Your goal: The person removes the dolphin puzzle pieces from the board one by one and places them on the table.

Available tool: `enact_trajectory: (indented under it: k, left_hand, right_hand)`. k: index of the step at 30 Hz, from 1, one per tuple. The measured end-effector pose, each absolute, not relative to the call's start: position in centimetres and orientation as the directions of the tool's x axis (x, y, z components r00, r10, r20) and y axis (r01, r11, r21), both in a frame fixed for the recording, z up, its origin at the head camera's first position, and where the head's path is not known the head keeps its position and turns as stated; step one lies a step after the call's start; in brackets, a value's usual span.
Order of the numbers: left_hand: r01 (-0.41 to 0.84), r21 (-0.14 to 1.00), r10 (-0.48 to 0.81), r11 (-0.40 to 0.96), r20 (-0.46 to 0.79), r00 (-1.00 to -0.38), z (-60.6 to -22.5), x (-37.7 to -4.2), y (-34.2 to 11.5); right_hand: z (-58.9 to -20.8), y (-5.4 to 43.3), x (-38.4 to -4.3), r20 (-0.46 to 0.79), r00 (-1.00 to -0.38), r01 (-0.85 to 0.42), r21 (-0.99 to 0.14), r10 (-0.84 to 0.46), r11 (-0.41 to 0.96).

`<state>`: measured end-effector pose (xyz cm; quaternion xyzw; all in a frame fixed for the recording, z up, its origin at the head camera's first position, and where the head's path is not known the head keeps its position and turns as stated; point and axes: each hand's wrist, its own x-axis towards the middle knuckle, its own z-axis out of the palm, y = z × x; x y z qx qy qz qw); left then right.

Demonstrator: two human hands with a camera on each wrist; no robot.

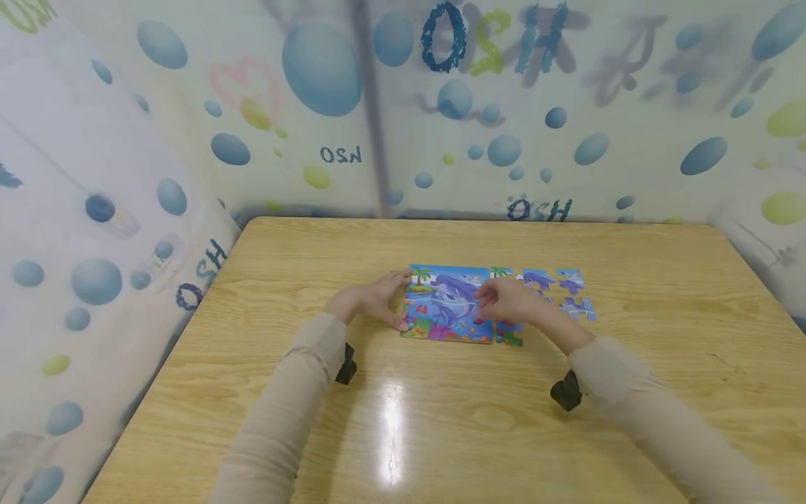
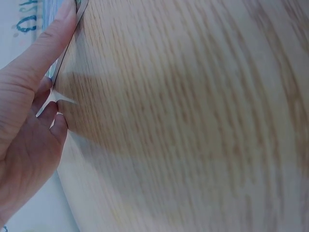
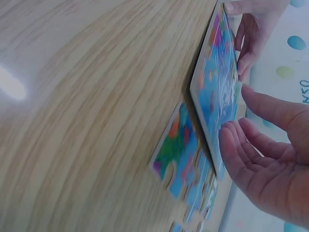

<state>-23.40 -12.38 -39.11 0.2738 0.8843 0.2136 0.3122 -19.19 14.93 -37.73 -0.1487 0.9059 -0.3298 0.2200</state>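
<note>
A dolphin picture puzzle board [image 1: 441,315], blue with a palm tree and coral, lies flat on the wooden table. My left hand [image 1: 378,299] holds its left edge, thumb at the near corner and fingers at the far one. In the left wrist view, the thumb [image 2: 48,46] lies along the board's edge. Over the board's right edge hovers my right hand [image 1: 510,299], its fingers loosely bent, thumb apart and nothing between them. Beneath and beside it, a column of joined puzzle pieces [image 3: 176,145] stands along that edge, partly hidden by the hand in the head view.
Further right on the table [image 1: 661,308] lie more joined pieces, a dolphin-head section [image 1: 538,278] and a sky-blue piece group [image 1: 571,280], with another piece [image 1: 579,308] nearer. A patterned wall [image 1: 415,126] rises behind the table's far edge.
</note>
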Motion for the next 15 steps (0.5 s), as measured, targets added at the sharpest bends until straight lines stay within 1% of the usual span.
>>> enact_trajectory:
  k: [6,8,12,15]
  left_hand:
    - [0.353,0.553,0.620,0.755,-0.428,-0.658,-39.1,-23.4,-12.4]
    - [0.351,0.555,0.621,0.754,-0.427,-0.657,-39.1,-23.4,-12.4]
    - [0.354,0.551,0.619,0.756,-0.425,-0.661,-39.1,-23.4,-12.5]
    - [0.354,0.554,0.621,0.753,-0.423,-0.660,-39.1,-23.4,-12.5]
  right_hand:
    - [-38.0,12.4,-19.9,-0.287,-0.839,-0.161,-0.681,-0.462,0.714]
    - [-38.1,11.6,-20.1,-0.283,-0.833,-0.189,-0.662,-0.476,0.725]
    - [-38.1,10.3,-20.2,-0.263,-0.798,-0.293,-0.615,-0.542,0.732]
    - [-38.2,9.5,-20.2,-0.271,-0.780,-0.326,-0.593,-0.564,0.736]
